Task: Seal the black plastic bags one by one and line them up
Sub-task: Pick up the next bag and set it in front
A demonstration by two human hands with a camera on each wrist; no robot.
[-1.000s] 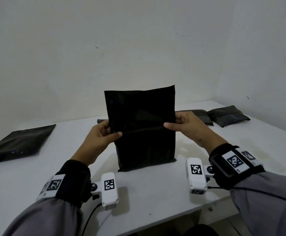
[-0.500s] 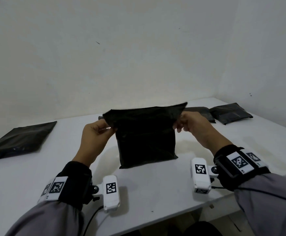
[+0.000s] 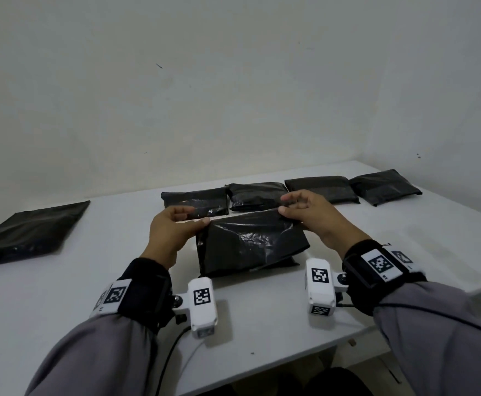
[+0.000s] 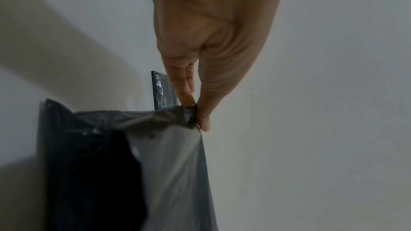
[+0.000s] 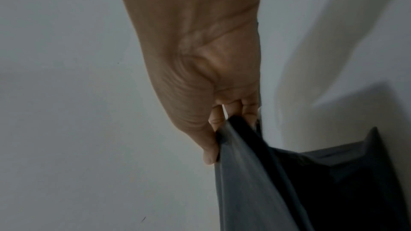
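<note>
Both hands are on the black plastic bag (image 3: 250, 244) lying near the table's (image 3: 62, 295) front edge: left hand (image 3: 170, 232) pinches its far-left corner, right hand (image 3: 310, 215) pinches the far-right one. Four sealed bags (image 3: 195, 202) sit lined up behind, one flat bag (image 3: 30, 232) far left.

Glossy, crinkled black plastic bag (image 3: 250, 244) on a smooth matt white table (image 3: 262, 324), soft grey cloth sleeves (image 3: 439, 338)

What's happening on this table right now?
A person's left hand and right hand pinch the far corners of a black plastic bag lying on the white table. Four folded black bags sit in a row behind it; one flat black bag lies apart, far left.
</note>
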